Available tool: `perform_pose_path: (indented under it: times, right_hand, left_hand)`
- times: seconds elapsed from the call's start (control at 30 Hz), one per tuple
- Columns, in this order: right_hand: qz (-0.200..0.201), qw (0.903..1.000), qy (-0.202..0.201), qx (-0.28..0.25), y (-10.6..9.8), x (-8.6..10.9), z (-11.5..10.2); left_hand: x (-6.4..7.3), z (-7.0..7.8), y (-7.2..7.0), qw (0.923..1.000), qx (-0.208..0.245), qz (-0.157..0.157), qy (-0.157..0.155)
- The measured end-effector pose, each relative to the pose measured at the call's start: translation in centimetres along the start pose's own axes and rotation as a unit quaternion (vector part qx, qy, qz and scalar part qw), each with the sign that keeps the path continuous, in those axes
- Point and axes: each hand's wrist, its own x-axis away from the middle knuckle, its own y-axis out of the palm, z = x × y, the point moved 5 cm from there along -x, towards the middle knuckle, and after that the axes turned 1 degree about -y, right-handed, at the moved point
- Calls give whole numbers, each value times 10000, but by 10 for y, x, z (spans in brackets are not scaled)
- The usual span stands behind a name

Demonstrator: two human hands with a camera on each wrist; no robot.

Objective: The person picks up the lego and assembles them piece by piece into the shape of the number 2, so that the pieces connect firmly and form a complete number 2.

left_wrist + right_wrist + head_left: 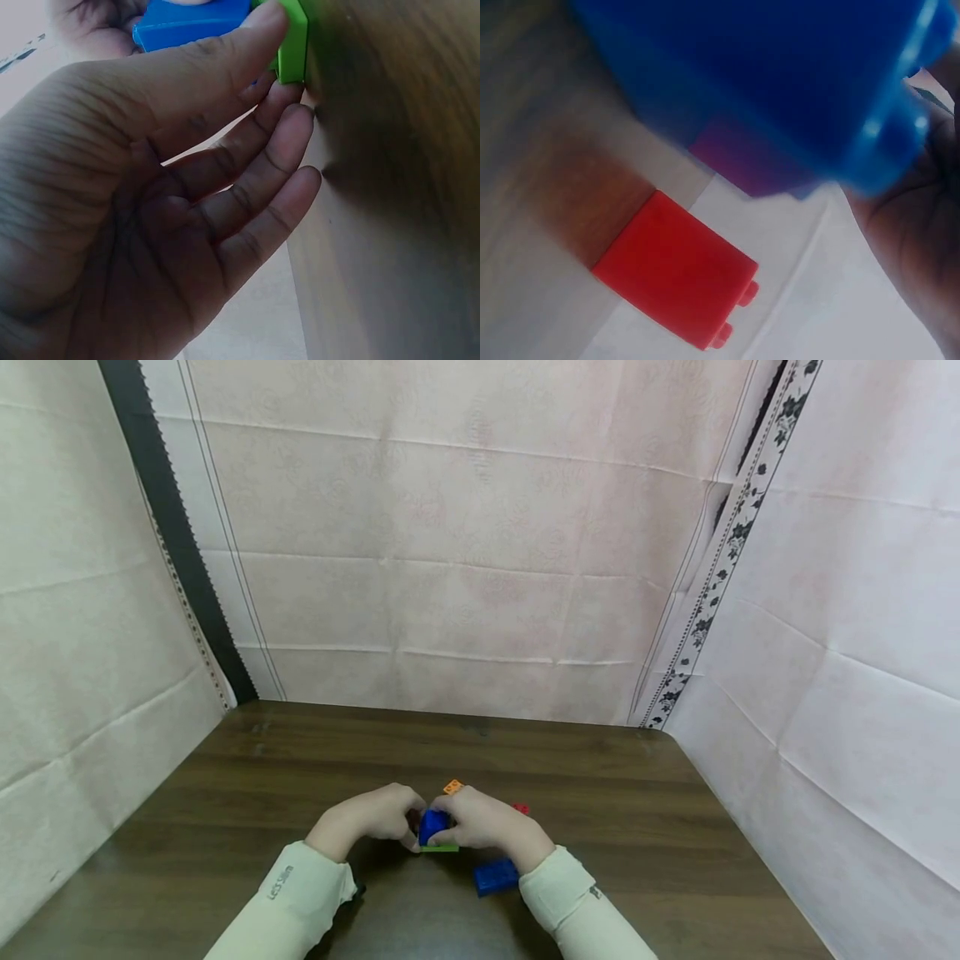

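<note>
Near the middle of the table, my left hand [378,814] and right hand [480,821] meet over a blue toy building block [432,827] and a green block [440,849] below it. The left thumb and fingertips pinch the green block [294,49] in the left wrist view; the other left fingers are spread below. My right hand holds the blue block [195,26] from the other side, its fingers curved around it. Whether the blue and green blocks are joined cannot be told, since fingers cover part of them.
Another blue block [496,877] lies beside my right wrist and looms large in the right wrist view. A red studded block [679,270] sits beyond the right hand, and an orange block [453,787] behind both hands. White cloth [450,568] hangs around the wooden table [337,735].
</note>
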Motion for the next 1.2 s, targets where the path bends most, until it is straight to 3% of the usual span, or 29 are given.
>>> perform_pose_path:
  times: [0.6,1.2]
  right_hand:
    - [-84,9999,-4,115,1,-3,-2]
    - [-148,9994,129,296,-2,-6,-5]
  left_hand:
    - [0,1,2,9999,-139,30,-9]
    - [-2,0,1,9999,20,34,-147]
